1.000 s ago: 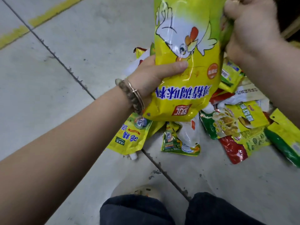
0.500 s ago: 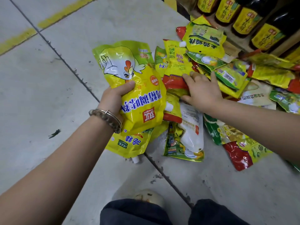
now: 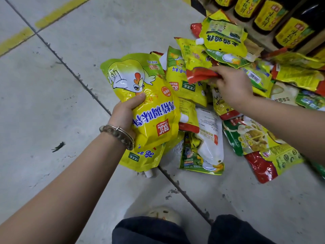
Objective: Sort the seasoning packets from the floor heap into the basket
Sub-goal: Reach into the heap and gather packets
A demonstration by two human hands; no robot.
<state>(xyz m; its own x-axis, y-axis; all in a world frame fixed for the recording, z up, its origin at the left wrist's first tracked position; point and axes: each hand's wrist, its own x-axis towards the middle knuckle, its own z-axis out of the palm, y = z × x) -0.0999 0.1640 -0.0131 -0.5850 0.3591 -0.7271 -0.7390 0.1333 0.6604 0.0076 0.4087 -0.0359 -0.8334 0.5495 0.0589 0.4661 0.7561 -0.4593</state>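
My left hand [image 3: 125, 111] grips a large yellow chicken-print seasoning pouch [image 3: 146, 103] by its left edge, thumb across the front, and holds it above the floor. My right hand [image 3: 232, 85] reaches into the heap of seasoning packets [image 3: 228, 120] and pinches the red-edged end of a yellow packet [image 3: 198, 71], lifting it slightly. The heap is mostly yellow, green and red pouches spread over the grey floor. No basket is in view.
A low shelf with dark sauce bottles [image 3: 274, 16] stands at the top right, behind the heap. The grey tiled floor [image 3: 52, 94] with a yellow line stretches to the left. My knees [image 3: 158, 231] and one shoe sit at the bottom edge.
The chicken pouch has come down from close to the camera into my left hand alone. My right hand left it, reached into the heap and took hold of a red-edged packet.
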